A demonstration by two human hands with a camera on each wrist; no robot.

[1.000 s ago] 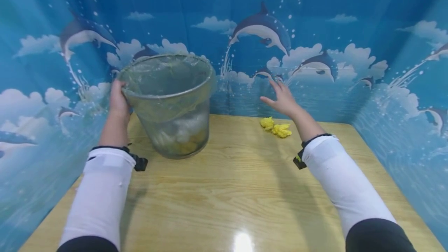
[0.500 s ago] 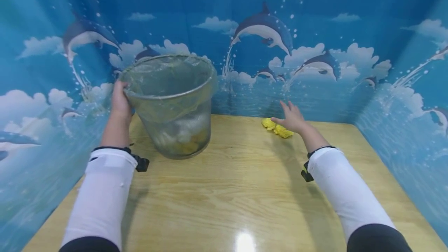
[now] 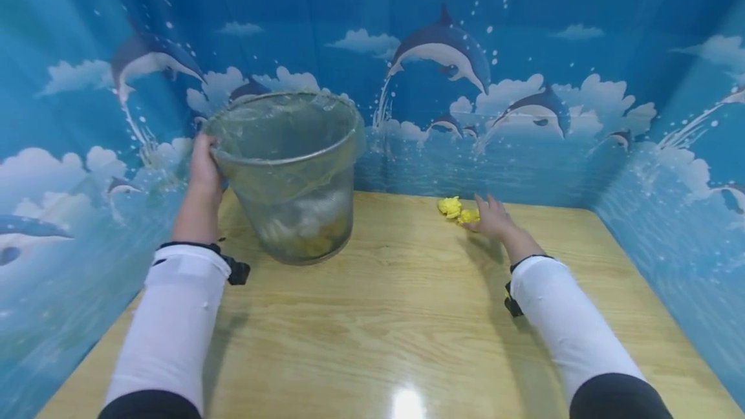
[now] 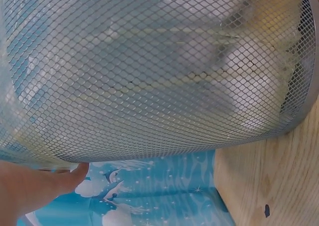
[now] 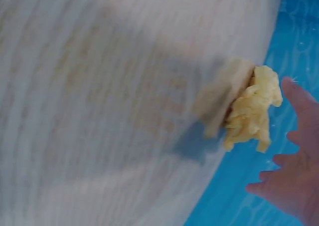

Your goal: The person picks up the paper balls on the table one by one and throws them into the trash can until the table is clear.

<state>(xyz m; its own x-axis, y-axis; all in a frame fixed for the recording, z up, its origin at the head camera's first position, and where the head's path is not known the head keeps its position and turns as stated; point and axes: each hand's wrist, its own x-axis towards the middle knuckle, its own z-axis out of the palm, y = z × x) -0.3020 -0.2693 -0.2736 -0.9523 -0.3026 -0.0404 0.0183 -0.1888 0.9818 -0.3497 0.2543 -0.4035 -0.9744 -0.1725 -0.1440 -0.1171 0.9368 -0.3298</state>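
A mesh trash bin point(image 3: 291, 212), lined with a translucent plastic bag point(image 3: 273, 176), stands at the table's left. My left hand point(image 3: 205, 163) grips its left side just below the rim; in the left wrist view the fingertips show against the mesh point(image 4: 149, 96). Pale and yellowish crumpled things show through the bin wall. Two yellow crumpled wads point(image 3: 450, 207), seemingly paper, lie near the table's back edge. Over the right-hand wad hovers my right hand point(image 3: 495, 220), fingers spread and partly covering it. The right wrist view shows a gap between the fingers and the yellow wad point(image 5: 251, 109).
A light wooden table point(image 3: 372, 315) spreads under both arms. Blue dolphin-print curtains point(image 3: 326, 11) enclose it at the back and both sides. A small dark mark point(image 4: 267, 211) is on the tabletop near the bin.
My right hand has come down from above the table's back edge to the yellow wads. The left hand and the bin keep their place.
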